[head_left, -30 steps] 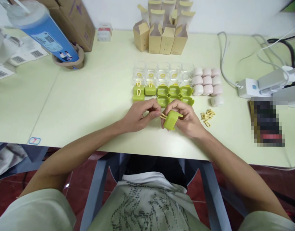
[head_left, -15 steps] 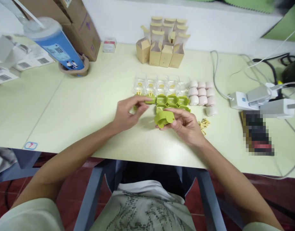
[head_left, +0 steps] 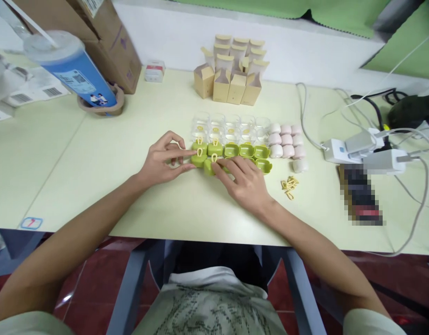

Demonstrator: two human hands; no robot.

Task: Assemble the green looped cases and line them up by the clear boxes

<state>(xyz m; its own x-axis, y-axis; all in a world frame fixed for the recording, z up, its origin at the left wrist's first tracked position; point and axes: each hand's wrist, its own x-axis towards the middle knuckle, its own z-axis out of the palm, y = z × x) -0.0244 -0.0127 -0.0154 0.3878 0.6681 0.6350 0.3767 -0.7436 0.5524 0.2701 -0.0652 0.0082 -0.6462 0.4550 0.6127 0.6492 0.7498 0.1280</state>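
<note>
My left hand (head_left: 165, 159) has its thumb and index finger at the left side of a green plastic cap (head_left: 199, 160) with a pale yellow loop on top. My right hand (head_left: 245, 179) reaches over the front row, its fingers closed on another green cap (head_left: 209, 168) that carries a yellow loop (head_left: 214, 158). Two more looped green caps stand behind these. Open green cups (head_left: 247, 150) sit to their right, some partly covered by my right hand. Loose yellow loops (head_left: 289, 186) lie in a small pile to the right of that hand.
Behind the green pieces stand clear plastic cups (head_left: 231, 130); pale pink and white rounded pieces (head_left: 287, 139) are at their right. Open cardboard boxes (head_left: 228, 86) stand by the wall. A blue drink cup (head_left: 83, 79) is at left, a power strip with cables (head_left: 342, 151) at right.
My right hand has moved left and down, setting the green piece in the front row, now with its loop upward. My left hand has shifted slightly left to the neighbouring cap.
</note>
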